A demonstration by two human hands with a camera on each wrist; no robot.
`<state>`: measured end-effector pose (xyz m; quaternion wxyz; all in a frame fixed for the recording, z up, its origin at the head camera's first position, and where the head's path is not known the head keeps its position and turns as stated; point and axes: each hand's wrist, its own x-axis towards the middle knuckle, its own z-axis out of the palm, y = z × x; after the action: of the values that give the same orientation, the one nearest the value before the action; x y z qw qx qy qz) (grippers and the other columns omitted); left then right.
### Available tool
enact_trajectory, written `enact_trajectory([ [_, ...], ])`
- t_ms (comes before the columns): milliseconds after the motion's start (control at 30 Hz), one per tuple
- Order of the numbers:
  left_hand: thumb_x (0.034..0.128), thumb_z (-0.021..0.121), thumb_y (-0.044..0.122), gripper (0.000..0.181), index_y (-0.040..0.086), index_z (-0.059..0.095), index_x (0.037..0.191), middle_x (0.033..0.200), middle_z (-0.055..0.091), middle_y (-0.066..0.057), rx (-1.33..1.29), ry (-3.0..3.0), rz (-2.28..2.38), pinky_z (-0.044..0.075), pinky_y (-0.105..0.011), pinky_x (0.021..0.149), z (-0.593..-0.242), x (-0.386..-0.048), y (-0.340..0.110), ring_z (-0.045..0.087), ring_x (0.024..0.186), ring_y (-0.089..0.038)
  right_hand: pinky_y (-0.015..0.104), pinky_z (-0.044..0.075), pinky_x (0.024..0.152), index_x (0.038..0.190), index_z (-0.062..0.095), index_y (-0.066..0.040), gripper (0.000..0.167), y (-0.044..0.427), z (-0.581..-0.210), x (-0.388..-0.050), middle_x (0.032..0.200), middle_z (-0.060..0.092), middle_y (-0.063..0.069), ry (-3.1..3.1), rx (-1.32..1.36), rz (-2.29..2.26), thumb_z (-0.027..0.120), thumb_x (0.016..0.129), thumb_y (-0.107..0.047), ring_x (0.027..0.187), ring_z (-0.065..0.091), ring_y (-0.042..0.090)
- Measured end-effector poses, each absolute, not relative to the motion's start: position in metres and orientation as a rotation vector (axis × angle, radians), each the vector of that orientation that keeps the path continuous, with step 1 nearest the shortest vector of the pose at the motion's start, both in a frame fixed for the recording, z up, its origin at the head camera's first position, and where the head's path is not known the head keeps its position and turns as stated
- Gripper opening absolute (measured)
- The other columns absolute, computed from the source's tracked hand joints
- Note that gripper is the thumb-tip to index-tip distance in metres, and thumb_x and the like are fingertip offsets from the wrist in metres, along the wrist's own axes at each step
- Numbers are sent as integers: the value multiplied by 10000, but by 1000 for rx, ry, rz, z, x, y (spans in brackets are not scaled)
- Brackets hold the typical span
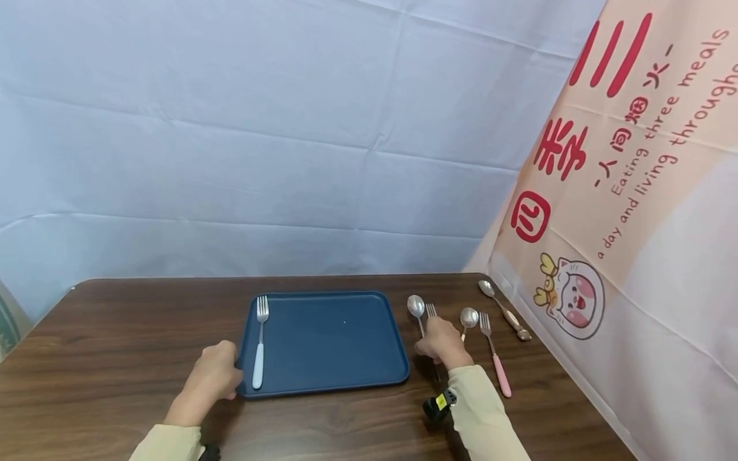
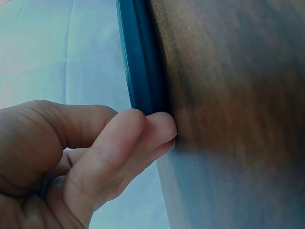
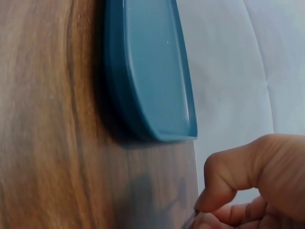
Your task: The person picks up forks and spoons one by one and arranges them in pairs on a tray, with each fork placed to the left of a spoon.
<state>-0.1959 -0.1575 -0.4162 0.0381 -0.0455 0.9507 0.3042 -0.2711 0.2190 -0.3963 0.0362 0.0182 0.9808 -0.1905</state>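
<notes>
My left hand (image 1: 212,374) grips the left edge of a blue tray (image 1: 334,339); in the left wrist view its fingers and thumb meet at the tray's rim (image 2: 143,62). A fork with a pale handle (image 1: 259,365) lies on the tray's left side. Right of the tray, my right hand (image 1: 442,342) is over a spoon (image 1: 416,306) and a fork (image 1: 431,310), hiding part of both. In the right wrist view, thumb and fingers of the hand (image 3: 252,181) pinch a thin metal piece (image 3: 191,220); which utensil it belongs to, I cannot tell.
Right of my right hand lie another spoon (image 1: 469,317), a fork with a pink handle (image 1: 501,374) and a spoon with a decorated handle (image 1: 510,318). All are on the brown wooden table (image 1: 323,422). White cloth (image 1: 259,141) hangs behind, with a printed cloth at right.
</notes>
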Motion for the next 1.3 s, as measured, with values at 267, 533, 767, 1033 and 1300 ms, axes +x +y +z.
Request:
enact_trajectory([
  [267, 726, 537, -87, 88, -20, 484, 704, 599, 478, -103, -138, 2925, 950, 433, -270, 434, -417, -196, -158, 531, 442, -144, 285, 420, 398, 601, 531, -43, 138, 206, -398, -272, 522, 525, 74, 3016, 9, -588, 635, 692, -56, 373, 502, 162],
  [533, 731, 545, -89, 47, -60, 518, 756, 588, 490, -101, -167, 2918, 929, 429, -260, 426, -418, -194, -157, 531, 439, -143, 279, 418, 402, 604, 524, -57, 154, 186, -400, -271, 487, 504, 44, 3019, -39, -600, 656, 684, -55, 371, 503, 149],
  [767, 734, 539, -93, 66, -87, 527, 799, 591, 497, -102, -163, 2908, 926, 429, -271, 434, -416, -194, -156, 534, 440, -147, 283, 415, 405, 596, 515, -57, 159, 169, -399, -269, 478, 499, 44, 2984, -84, -665, 632, 700, -31, 389, 517, 159],
  [1033, 726, 545, -92, 61, -68, 528, 780, 592, 500, -97, -159, 2911, 896, 423, -278, 448, -415, -196, -156, 529, 453, -157, 265, 417, 397, 514, 453, -95, 282, 151, -402, -271, 421, 411, -11, 2956, -150, -710, 636, 717, -25, 376, 510, 142],
  [1300, 726, 542, -102, 63, -69, 533, 779, 587, 496, -95, -167, 2910, 907, 419, -271, 441, -416, -196, -156, 526, 447, -153, 258, 439, 405, 542, 482, -76, 269, 130, -405, -269, 450, 457, 7, 2912, -206, -754, 676, 725, -36, 382, 521, 136],
])
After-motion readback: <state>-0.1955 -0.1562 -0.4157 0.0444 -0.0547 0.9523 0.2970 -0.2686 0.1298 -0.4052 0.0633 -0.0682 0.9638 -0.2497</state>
